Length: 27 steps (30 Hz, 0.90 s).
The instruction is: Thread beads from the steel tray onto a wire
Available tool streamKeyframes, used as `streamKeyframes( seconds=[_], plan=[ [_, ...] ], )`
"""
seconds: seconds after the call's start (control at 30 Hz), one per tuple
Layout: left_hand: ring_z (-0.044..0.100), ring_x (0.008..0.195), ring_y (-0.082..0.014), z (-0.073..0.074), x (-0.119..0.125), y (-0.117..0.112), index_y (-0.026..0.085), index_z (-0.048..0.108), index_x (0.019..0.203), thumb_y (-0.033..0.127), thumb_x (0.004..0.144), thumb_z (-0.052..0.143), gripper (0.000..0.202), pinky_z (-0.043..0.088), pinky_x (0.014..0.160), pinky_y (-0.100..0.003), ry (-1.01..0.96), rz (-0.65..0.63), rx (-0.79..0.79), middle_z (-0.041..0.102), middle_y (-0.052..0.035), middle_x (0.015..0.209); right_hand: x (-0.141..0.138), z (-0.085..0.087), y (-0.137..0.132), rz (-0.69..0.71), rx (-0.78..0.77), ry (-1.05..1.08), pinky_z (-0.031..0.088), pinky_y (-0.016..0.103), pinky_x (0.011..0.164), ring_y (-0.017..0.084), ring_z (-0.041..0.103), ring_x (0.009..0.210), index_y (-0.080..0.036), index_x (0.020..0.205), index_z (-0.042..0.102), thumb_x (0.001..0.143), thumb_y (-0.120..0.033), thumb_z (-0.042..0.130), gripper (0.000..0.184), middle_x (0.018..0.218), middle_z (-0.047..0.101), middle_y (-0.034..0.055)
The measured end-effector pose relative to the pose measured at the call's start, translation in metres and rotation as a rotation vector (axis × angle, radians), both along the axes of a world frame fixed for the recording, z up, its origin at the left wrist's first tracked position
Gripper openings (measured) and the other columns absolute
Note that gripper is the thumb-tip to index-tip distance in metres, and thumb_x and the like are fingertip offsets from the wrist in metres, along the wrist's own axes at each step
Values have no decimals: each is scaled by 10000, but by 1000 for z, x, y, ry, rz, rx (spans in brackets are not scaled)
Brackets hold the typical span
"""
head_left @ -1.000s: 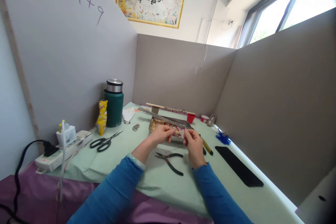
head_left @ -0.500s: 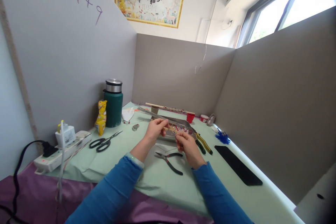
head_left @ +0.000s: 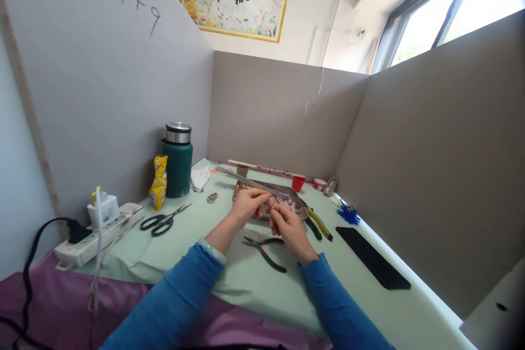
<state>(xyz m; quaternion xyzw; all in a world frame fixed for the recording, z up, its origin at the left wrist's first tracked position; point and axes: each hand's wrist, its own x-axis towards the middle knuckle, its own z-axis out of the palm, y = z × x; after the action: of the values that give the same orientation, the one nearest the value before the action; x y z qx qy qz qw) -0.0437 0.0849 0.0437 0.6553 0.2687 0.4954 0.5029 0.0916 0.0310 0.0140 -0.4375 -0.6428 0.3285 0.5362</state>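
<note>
My left hand (head_left: 248, 203) is closed in a pinch over the front of a metal tray (head_left: 304, 211) of beads. Close beside it, my right hand (head_left: 286, 222) pinches too, its fingertips almost touching the left ones. Whatever lies between the fingertips is too small to make out. Gold and pinkish-red beads (head_left: 290, 205) show in the tray behind the hands. Long thin metal wires (head_left: 238, 176) rest across the tray. Below the hands, pliers with dark handles (head_left: 268, 258) lie spread on the green cloth.
Scissors (head_left: 163, 222), a green flask (head_left: 179, 167) and a power strip (head_left: 77, 249) are on the left. Yellow-and-green handled pliers (head_left: 319, 223), a black strip (head_left: 371, 257) and a blue tuft (head_left: 348, 213) lie right. A red cup (head_left: 298, 183) stands behind the tray; partitions enclose the table.
My hands have come closer together, the left moving slightly right and the right slightly left. Both remain pinched; the things on the table stay where they were.
</note>
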Motion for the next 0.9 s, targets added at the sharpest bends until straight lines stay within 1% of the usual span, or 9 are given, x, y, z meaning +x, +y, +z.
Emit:
streamKeyframes(
  seconds=[0.1,0.17,0.27,0.37,0.47,0.57,0.73,0.8,0.9],
  plan=[
    [409,353,-39,1,0,-1,112,659,717,380,713,604,274,296,357,-191,2,38,1,635,-26,656,-1,1,-1,20,1,-19,373,232,474,102,466,478,-202,811,537,843,-410,469,222,590,520,-33],
    [405,352,-39,3,0,-3,108,660,730,363,704,617,261,299,359,-193,-12,41,-13,633,-27,654,-2,2,-3,17,12,-22,368,230,472,100,461,477,-200,804,533,843,-405,473,217,587,518,-34],
    [407,355,-37,4,0,-4,110,660,814,328,691,638,251,303,363,-190,-63,-12,-49,639,-28,675,-3,3,-4,35,-18,29,347,223,448,90,432,446,-199,825,521,840,-397,479,203,564,507,-44],
    [400,352,-29,2,-1,-3,114,648,857,305,685,653,257,284,360,-182,-128,-71,-76,642,-30,687,-3,6,-5,98,-72,95,332,215,436,83,416,425,-194,835,508,835,-385,492,192,545,508,-49],
    [353,331,-11,-1,0,0,108,632,826,305,677,668,249,232,342,-181,-205,-125,-122,641,-35,681,-3,7,-6,173,-84,174,309,204,431,74,401,420,-182,820,510,830,-368,510,186,522,496,-51],
    [326,319,-1,-4,0,2,106,622,825,312,662,685,269,205,334,-186,-264,-177,-177,636,-35,682,-3,7,-6,262,-108,286,254,193,414,60,372,405,-177,814,512,828,-353,522,176,510,480,-54],
    [368,334,-9,-2,0,2,115,626,926,334,671,677,340,227,344,-184,-275,-184,-149,648,-46,725,-2,7,-7,402,-215,408,212,193,403,46,315,376,-177,812,512,819,-333,552,161,491,437,-67],
    [344,329,1,-1,-1,3,110,625,904,337,666,681,334,221,346,-180,-298,-166,-159,650,-50,715,-2,7,-7,433,-236,426,206,193,405,43,304,377,-174,809,515,818,-325,558,157,493,433,-66],
    [302,318,11,-1,-1,4,109,613,847,332,657,689,302,201,340,-180,-345,-143,-213,644,-42,695,-2,6,-6,447,-239,477,198,190,403,37,291,372,-175,808,516,811,-320,569,155,492,418,-71]
  ],
)
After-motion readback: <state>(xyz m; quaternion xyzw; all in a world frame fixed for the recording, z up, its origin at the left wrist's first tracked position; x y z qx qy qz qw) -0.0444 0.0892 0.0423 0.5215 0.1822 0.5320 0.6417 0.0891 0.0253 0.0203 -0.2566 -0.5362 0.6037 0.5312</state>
